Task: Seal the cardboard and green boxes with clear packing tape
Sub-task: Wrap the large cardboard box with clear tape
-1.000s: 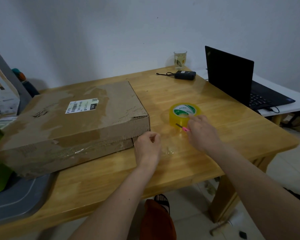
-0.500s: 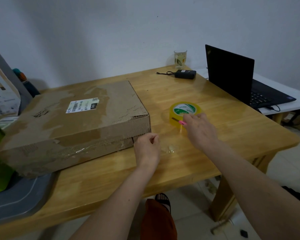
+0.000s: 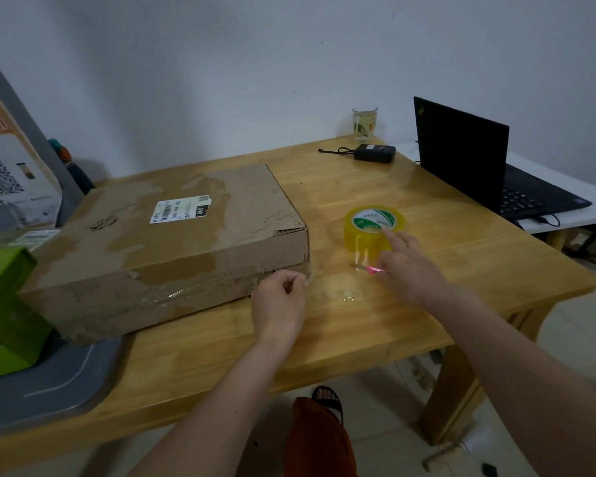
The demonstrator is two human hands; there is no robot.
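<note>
Pinching barely visible clear tape (image 3: 327, 293), left hand (image 3: 278, 304); right hand (image 3: 406, 266) gripping half-hidden pink cutter (image 3: 370, 269).

Flat brown cardboard box (image 3: 172, 242) on wooden table (image 3: 461, 256), left half. Yellow-tinted roll of clear packing tape (image 3: 372, 228) right of it, mid-table. Black power adapter (image 3: 374, 153) near far edge.

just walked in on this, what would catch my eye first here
The big worn cardboard box lies at the left of the wooden table, with the left hand pinching clear tape at its near right corner. To its right stands the yellow tape roll, the right hand touching it and holding a small pink cutter. An open black laptop sits far right.
</note>
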